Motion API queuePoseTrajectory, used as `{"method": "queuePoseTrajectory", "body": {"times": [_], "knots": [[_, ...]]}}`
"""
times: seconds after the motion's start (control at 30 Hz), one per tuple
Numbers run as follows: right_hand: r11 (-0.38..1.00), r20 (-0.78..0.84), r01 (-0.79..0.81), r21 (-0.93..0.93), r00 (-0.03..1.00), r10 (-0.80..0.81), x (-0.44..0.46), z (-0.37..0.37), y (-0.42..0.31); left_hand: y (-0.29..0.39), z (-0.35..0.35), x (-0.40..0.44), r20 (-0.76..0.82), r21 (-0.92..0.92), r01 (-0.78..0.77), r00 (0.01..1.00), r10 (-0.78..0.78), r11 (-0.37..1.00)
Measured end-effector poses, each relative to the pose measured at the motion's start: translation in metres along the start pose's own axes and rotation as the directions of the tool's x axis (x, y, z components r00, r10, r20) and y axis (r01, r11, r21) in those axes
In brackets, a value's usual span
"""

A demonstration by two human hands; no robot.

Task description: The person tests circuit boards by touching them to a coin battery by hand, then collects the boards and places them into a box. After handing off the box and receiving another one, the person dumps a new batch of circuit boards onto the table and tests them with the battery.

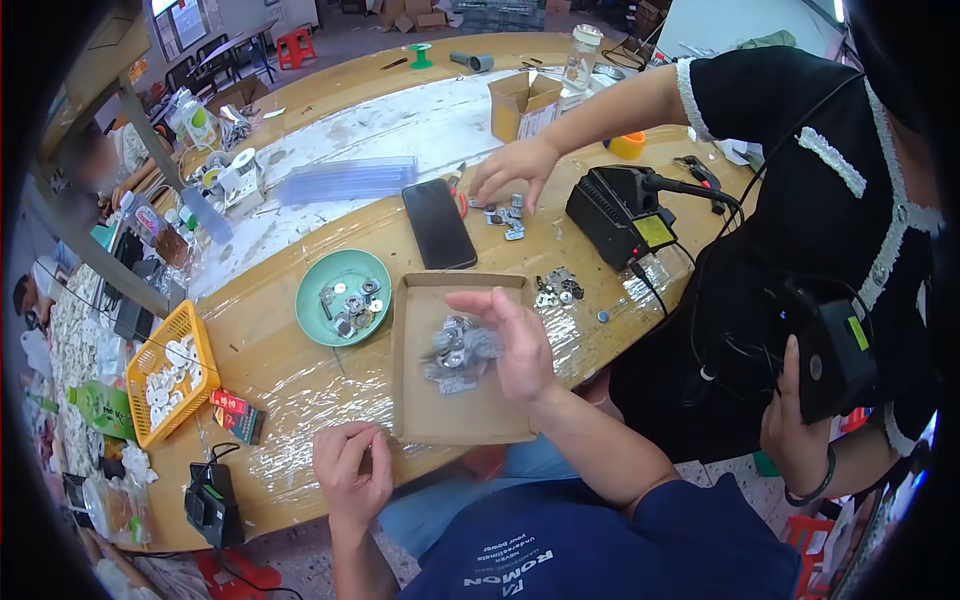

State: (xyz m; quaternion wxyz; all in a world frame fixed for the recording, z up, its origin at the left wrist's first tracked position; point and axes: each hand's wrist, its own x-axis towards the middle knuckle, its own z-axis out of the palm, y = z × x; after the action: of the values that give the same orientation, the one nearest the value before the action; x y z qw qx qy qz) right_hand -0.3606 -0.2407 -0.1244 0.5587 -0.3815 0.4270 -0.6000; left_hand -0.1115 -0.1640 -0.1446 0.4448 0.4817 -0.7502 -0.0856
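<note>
My right hand (pixel 522 350) is held over the right side of a shallow cardboard box (pixel 425 410), fingers extended and slightly apart, with nothing seen in its grasp. Just left of it in the box lies a clear plastic bag (pixel 458 352) with small metal parts in and around it. Whether my palm touches the bag, I cannot tell. By the table's near edge, left of the box, my left hand (pixel 352 472) rests with its fingers curled in; nothing shows in it. A green bowl (pixel 318 330) of small metal parts stands left of the box.
A co-worker's hand (pixel 520 172) reaches over small metal pieces (pixel 514 232) beside a black phone (pixel 440 225). Their other hand (pixel 790 425) holds a black device (pixel 825 350). Nearby stand a black soldering station (pixel 615 215), loose parts (pixel 560 288) and a yellow basket (pixel 205 350) of white pieces.
</note>
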Motion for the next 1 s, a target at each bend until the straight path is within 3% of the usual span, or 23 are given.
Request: {"method": "queuePoseTrajectory", "body": {"times": [0.03,0.1,0.13,0.2,0.23,0.3,0.33,0.4,0.77,0.83,1.0], "knots": [[1.000,0.001,-0.004,-0.002,1.000,0.004,-0.001,-0.001,-0.002,0.000,0.000,0.000,0.000,-0.001,0.005,1.000,-0.005,1.000],[0.962,0.121,0.222,-0.159,0.971,-0.204,0.000,-0.005,-0.006,-0.001,0.000,-0.001,0.006,-0.007,0.008,1.000,-0.008,1.000],[0.962,0.120,0.221,-0.161,0.972,-0.203,-0.002,-0.008,-0.010,-0.002,0.001,-0.001,0.007,-0.009,0.009,1.000,-0.009,1.000],[0.750,0.106,0.492,-0.443,0.859,-0.501,-0.008,-0.020,-0.022,-0.005,0.003,-0.002,-0.018,-0.024,0.003,1.000,-0.003,1.000],[0.750,0.109,0.491,-0.443,0.860,-0.499,-0.013,-0.027,-0.027,-0.005,0.002,-0.002,-0.020,-0.024,0.007,1.000,-0.007,1.000],[0.413,0.069,0.340,-0.845,0.835,-0.546,-0.027,-0.043,-0.036,-0.002,-0.001,0.000,0.015,-0.013,0.015,1.000,-0.015,1.000],[0.410,0.072,0.342,-0.846,0.834,-0.546,-0.033,-0.050,-0.039,-0.001,-0.001,0.000,0.011,-0.015,0.017,1.000,-0.016,1.000],[0.265,0.008,0.058,-0.962,0.982,-0.186,-0.047,-0.060,-0.039,0.000,-0.001,0.001,0.025,-0.018,0.029,0.999,-0.028,0.999],[0.333,0.041,0.072,-0.940,0.994,-0.100,-0.067,-0.065,-0.024,0.000,-0.002,0.002,0.039,-0.027,0.026,0.999,-0.025,0.999],[0.503,0.007,0.051,-0.863,0.996,-0.089,-0.067,-0.070,-0.025,0.001,-0.002,0.001,0.042,-0.029,0.033,0.999,-0.032,0.999],[0.615,0.020,0.050,-0.787,0.998,-0.055,-0.069,-0.084,-0.033,0.000,-0.002,0.001,0.047,-0.027,0.031,0.998,-0.030,0.999]]}}
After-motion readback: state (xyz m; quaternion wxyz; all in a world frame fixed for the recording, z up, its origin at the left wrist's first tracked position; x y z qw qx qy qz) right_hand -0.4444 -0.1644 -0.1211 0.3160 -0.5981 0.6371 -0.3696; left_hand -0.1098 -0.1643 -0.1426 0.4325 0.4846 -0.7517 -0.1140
